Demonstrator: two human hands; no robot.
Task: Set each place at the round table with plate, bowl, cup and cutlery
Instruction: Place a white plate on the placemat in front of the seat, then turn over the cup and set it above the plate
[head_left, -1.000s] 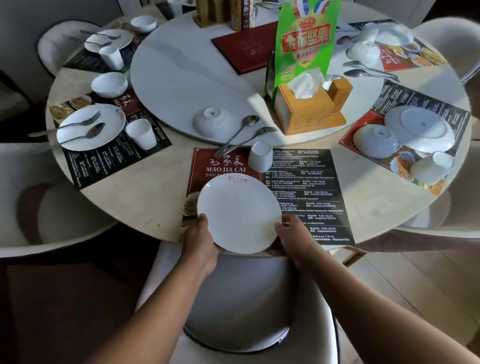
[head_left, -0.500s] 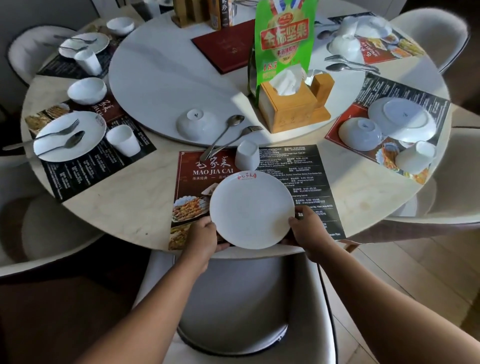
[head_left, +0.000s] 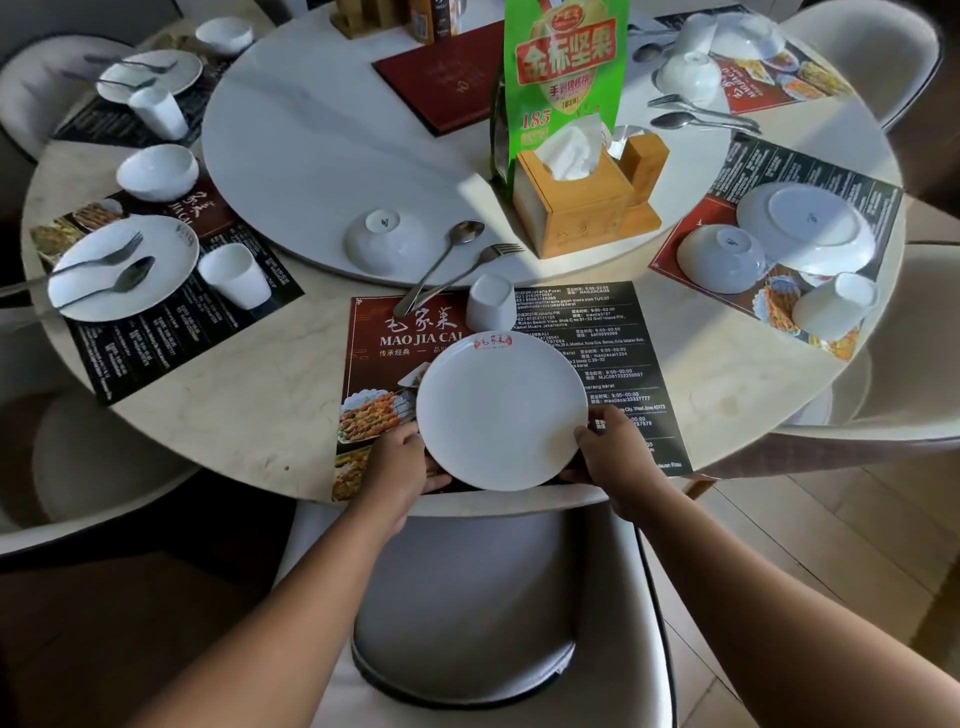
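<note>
Plate: on placemat at near table edge; rigid, glazed, prob. slippery, chips if knocked.
Left hand: closed on plate rim, near-left.
Right hand: closed on rim, near-right.
Grip: opp. rim edges, thumbs on top; keep level.
Cup: inverted, just beyond plate.

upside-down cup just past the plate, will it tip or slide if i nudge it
The upside-down cup probably slides rather than tips: it sits rim-down on the glossy placemat. It looks like smooth, rigid glazed ceramic, so likely slippery and chippable. Its round wall would probably roll if toppled.
</note>
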